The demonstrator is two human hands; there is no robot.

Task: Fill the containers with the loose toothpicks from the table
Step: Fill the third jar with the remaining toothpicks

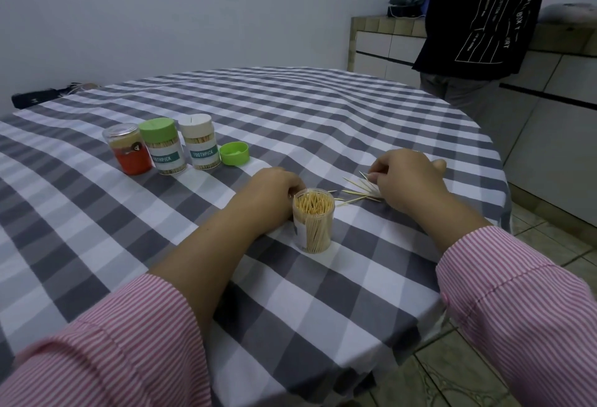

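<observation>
An open clear container [314, 222] packed with toothpicks stands upright near the table's front. My left hand [273, 195] rests against its left side, fingers curled round the rim area. To the right, several loose toothpicks [355, 193] lie fanned on the cloth. My right hand [407, 180] sits over them, its fingertips pinching a few toothpicks at their far end. Three closed containers stand at the left: a red one [129, 151], a green-lidded one [163, 145] and a white-lidded one [198, 142]. A loose green lid [234, 154] lies beside them.
The round table wears a grey and white checked cloth [290, 109]. A person in a dark shirt [478, 19] stands at the far right by a tiled counter [381, 38]. A dark object [35, 98] lies at the table's far left edge.
</observation>
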